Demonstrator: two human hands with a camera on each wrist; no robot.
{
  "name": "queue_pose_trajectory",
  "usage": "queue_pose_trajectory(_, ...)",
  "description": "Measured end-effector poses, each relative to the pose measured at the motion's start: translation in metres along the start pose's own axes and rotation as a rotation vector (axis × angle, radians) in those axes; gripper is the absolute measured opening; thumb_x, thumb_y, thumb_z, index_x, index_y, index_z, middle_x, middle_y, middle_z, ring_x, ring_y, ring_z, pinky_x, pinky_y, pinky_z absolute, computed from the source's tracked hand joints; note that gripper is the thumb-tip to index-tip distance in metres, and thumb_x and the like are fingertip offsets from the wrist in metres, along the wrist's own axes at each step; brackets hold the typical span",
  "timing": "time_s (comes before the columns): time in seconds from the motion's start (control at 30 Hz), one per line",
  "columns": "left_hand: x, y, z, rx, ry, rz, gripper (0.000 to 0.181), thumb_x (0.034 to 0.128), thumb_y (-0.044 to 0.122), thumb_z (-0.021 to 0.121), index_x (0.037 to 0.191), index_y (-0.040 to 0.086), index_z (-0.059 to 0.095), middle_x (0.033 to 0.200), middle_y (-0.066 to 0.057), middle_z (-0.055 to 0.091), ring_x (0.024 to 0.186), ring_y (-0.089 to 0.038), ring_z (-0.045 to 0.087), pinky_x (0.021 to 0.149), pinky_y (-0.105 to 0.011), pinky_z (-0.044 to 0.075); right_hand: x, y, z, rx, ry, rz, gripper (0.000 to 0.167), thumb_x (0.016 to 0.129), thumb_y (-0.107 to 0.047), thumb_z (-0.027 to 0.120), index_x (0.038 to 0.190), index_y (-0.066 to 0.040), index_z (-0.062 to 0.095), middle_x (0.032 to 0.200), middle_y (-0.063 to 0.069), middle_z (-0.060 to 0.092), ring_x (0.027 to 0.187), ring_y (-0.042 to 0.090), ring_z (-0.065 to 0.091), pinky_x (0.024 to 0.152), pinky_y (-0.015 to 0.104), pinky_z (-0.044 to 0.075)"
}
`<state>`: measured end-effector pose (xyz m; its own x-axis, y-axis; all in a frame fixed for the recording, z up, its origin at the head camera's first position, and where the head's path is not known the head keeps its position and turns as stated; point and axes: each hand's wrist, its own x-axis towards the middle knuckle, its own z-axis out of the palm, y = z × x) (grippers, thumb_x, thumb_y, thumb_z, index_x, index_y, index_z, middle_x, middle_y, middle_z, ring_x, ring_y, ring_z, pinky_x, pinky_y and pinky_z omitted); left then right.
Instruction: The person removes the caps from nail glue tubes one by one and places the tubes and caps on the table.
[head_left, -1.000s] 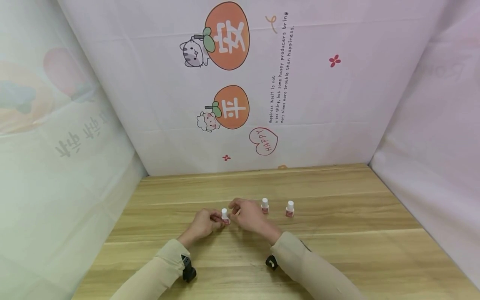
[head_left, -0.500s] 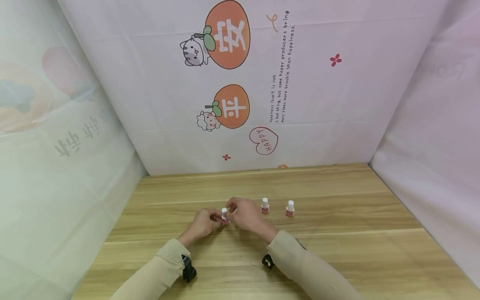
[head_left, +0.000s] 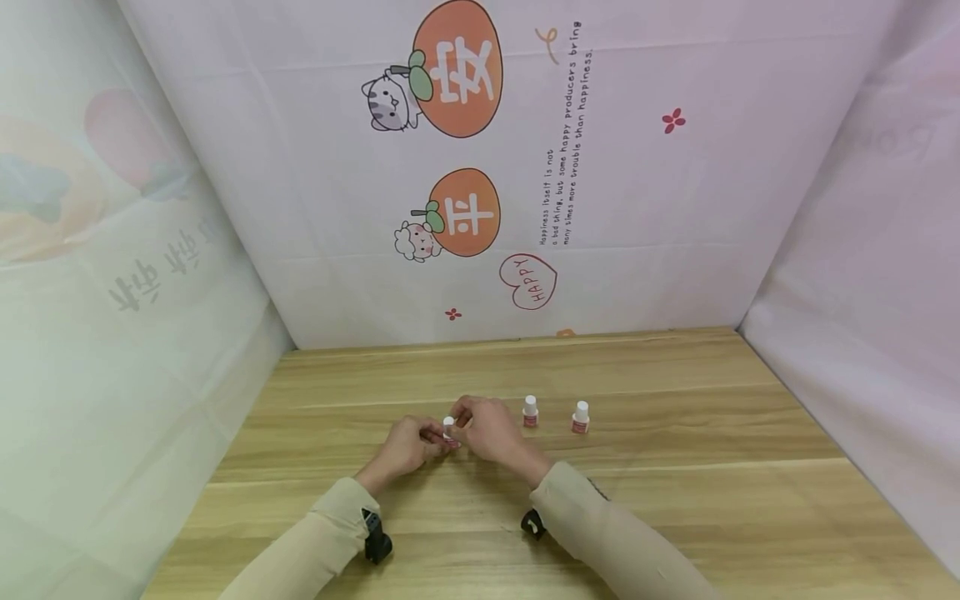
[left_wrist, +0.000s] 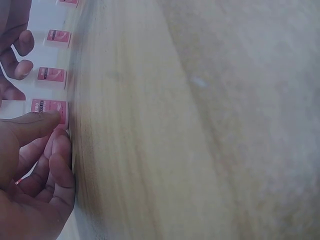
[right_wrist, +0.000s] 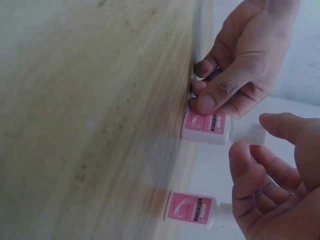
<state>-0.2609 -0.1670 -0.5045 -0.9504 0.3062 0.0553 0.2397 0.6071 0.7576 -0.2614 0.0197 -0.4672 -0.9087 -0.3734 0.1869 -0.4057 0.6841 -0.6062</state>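
Observation:
A small white nail glue bottle (right_wrist: 205, 127) with a pink label stands upright on the wooden table. My left hand (head_left: 405, 446) pinches its lower body between thumb and fingers, as the left wrist view also shows. From the other side, my right hand (head_left: 491, 429) has its thumb and index finger around the white cap (right_wrist: 248, 133). Its other fingers are loosely curled beside the bottle. In the head view, my fingers hide much of this bottle.
Two matching bottles stand upright to the right, a nearer one (head_left: 530, 412) and a farther one (head_left: 581, 417). The left wrist view shows several in a row. A printed white cloth (head_left: 622, 192) rises behind the table (head_left: 450, 542), with cloth at both sides.
My right hand has moved slightly left, bringing its fingers from beside the bottle onto the cap. The left hand keeps its grip, and the other bottles have not moved.

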Motion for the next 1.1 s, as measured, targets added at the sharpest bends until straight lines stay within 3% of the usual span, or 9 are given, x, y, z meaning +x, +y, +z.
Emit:
queue_pose_trajectory(0.5, -0.0002, 0.0017, -0.0007, 0.036, -0.002, 0.013, 0.011, 0.0867, 0.001, 0.072, 0.098, 0.003, 0.075, 0.086, -0.007, 0.075, 0.077, -0.011, 0.068, 0.064, -0.019, 0.052, -0.0010, -0.0003, -0.0007, -0.061, 0.030, -0.077, 0.010, 0.090, -0.026, 0.073, 0.094, -0.017, 0.071, 0.084, -0.005, 0.072, 0.073, 0.008, 0.061, 0.076, 0.032, 0.049)
queue_pose_trajectory(0.6, 0.0003, 0.0016, -0.0006, 0.056, 0.001, 0.020, 0.010, 0.0871, 0.003, 0.073, 0.097, 0.004, 0.076, 0.086, -0.006, 0.075, 0.077, -0.011, 0.068, 0.065, -0.020, 0.052, -0.0004, -0.0008, -0.0013, -0.061, 0.028, -0.077, 0.011, 0.090, -0.026, 0.072, 0.094, -0.016, 0.071, 0.083, -0.005, 0.072, 0.072, 0.008, 0.061, 0.070, 0.027, 0.048)
queue_pose_trajectory(1.1, -0.0001, 0.0002, -0.0004, 0.056, 0.003, 0.031, 0.012, 0.0865, 0.002, 0.074, 0.098, 0.004, 0.076, 0.086, -0.006, 0.075, 0.077, -0.011, 0.068, 0.065, -0.020, 0.053, 0.0005, -0.0017, -0.0026, -0.093, 0.013, -0.084, 0.010, 0.089, -0.025, 0.071, 0.096, -0.018, 0.071, 0.086, -0.005, 0.073, 0.077, 0.009, 0.063, 0.080, 0.032, 0.048)
